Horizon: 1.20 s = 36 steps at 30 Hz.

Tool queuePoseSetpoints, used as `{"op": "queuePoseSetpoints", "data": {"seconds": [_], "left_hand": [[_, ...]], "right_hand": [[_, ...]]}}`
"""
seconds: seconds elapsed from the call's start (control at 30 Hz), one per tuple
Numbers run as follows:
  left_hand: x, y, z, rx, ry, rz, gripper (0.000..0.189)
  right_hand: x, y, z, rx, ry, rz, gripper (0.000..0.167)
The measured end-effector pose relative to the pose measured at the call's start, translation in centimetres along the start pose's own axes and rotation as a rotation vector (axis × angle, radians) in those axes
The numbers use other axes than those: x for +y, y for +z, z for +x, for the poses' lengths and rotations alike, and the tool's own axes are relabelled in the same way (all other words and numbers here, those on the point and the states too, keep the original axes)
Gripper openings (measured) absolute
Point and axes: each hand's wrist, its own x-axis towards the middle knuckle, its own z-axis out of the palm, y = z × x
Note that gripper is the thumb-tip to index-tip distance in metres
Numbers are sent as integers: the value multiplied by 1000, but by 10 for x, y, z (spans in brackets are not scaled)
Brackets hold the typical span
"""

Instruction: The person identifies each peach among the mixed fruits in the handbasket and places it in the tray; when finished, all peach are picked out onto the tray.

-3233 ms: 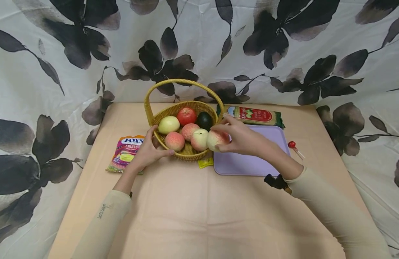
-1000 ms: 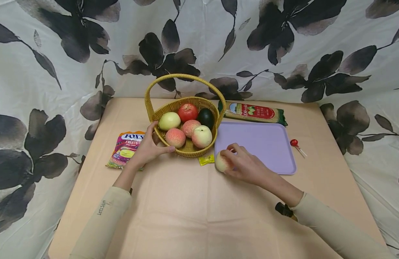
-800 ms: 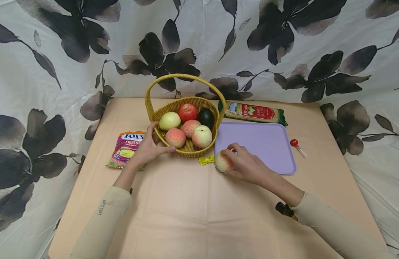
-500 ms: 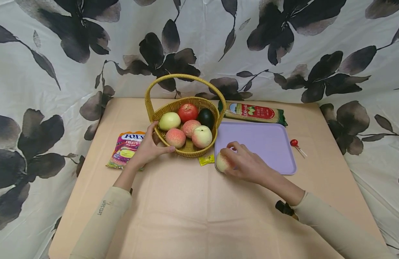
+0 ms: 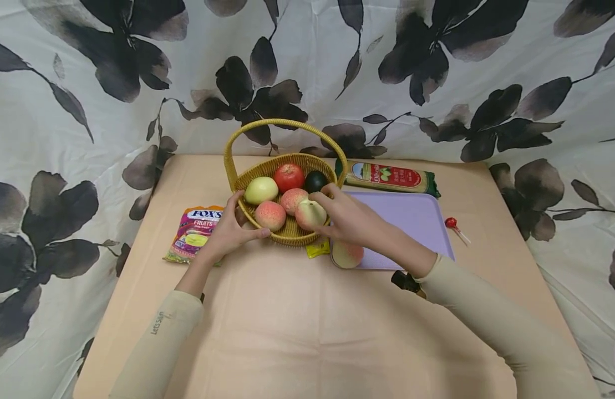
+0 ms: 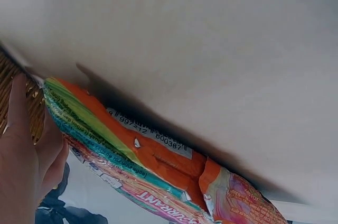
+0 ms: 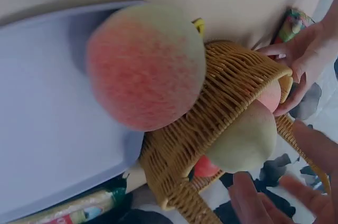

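My left hand (image 5: 232, 230) holds the left end of a yellow wicker basket (image 5: 292, 240), thumb along the front and fingers at the side. Inside the basket are a pale whole peach (image 5: 309, 214), two pink peaches, a yellow-green fruit (image 5: 260, 190), a red tomato-like fruit (image 5: 289, 177) and a dark green oval fruit (image 5: 315, 182). My right hand (image 5: 349, 216) reaches over the basket's right side to the pale peach. In the right wrist view its thumb and fingers are spread around that peach (image 7: 245, 139). Another peach (image 5: 347, 255) lies on the front-left corner of a lilac tray (image 5: 402, 213), below my right hand.
A Fox's candy bag (image 5: 192, 230) lies left of the basket. A pasta packet (image 5: 394, 176) is behind the tray, and a red lollipop (image 5: 452, 223) to its right. A small yellow packet (image 5: 317, 249) lies between basket and tray. The basket handle (image 5: 287, 123) arches above the fruit.
My right hand first carried a peach from the basket's edge to the tray's front-left corner. It has since let go and moved up-left to the pale peach. The left hand stays at the basket.
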Motion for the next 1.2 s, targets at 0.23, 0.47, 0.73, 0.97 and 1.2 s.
{"op": "queuePoseSetpoints", "data": {"seconds": [0.23,0.47,0.73,0.97,1.2], "left_hand": [[-2,-1,-1,-1,1,-5,130],[0,-1,-1,-2,14,14,129],[-2,0,-3,-1,5,11,128],[-3,1,-3,-5,3,3,128],[0,2,-3,3,6,34,126]], "right_hand": [[1,7,22,-97,171,104,73],[2,16,30,-70,216,104,70],[-10,29,36,-5,172,117,70],[-16,39,40,64,129,201,65],[-17,43,37,73,64,202,64]]}}
